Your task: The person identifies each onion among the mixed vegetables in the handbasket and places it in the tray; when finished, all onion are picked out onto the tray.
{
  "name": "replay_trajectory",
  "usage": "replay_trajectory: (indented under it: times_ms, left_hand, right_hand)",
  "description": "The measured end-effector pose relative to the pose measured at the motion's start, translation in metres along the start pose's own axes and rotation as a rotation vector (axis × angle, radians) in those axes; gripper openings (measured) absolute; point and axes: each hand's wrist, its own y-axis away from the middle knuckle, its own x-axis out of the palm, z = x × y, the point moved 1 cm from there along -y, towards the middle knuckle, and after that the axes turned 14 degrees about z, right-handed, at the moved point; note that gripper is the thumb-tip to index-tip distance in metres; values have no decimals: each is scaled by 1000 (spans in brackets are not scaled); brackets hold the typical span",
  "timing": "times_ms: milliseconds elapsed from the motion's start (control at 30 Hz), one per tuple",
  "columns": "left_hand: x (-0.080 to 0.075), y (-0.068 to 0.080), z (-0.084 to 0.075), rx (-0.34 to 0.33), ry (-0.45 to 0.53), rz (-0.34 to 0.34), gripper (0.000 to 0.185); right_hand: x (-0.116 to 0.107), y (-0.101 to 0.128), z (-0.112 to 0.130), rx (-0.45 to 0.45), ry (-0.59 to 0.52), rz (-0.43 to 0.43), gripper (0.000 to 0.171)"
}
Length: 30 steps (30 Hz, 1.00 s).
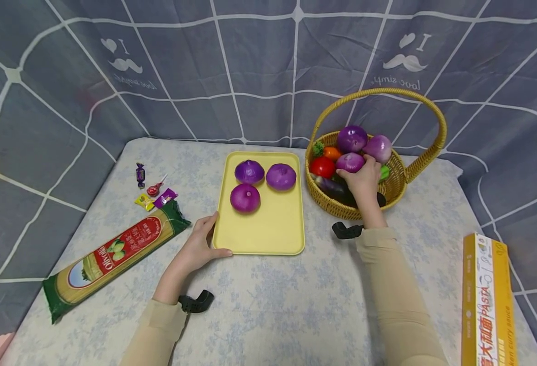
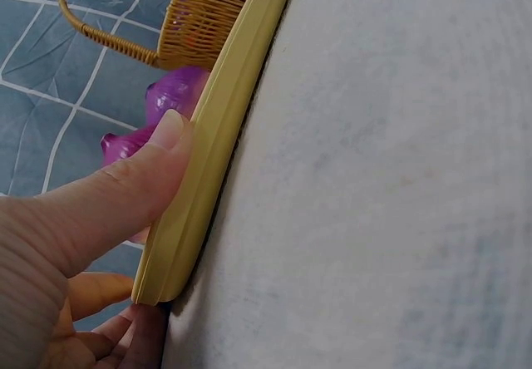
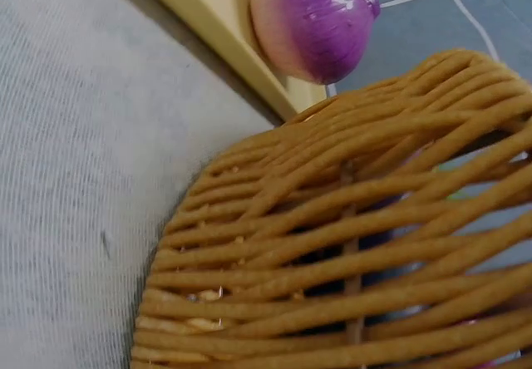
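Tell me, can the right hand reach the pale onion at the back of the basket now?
Probably yes. The right hand is already inside the basket, gripping an onion; the pale onion lies uncovered just behind, below the handle.

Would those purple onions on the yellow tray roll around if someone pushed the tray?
Probably yes: the three purple onions are round and sit loose on the flat yellow tray. Its low rim would likely stop them. Their glossy skin suggests light plastic, maybe slippery.
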Motion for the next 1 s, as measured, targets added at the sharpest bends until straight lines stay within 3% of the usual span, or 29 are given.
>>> replay_trajectory:
  times_ms: [267, 567, 833, 1000]
  left_hand:
    - [2, 1, 2, -8, 7, -4, 112]
    - [2, 1, 3, -10, -1, -12, 111]
    - [1, 0, 2, -11, -8, -8, 111]
    - [0, -1, 2, 1, -16, -16, 112]
  right_hand:
    - [1, 2, -1, -7, 5, -23, 82]
    - [-6, 21, 10, 11, -78, 67, 89]
    - [-13, 47, 32, -51, -93, 131, 92]
    - [-3, 64, 40, -151, -132, 192, 87]
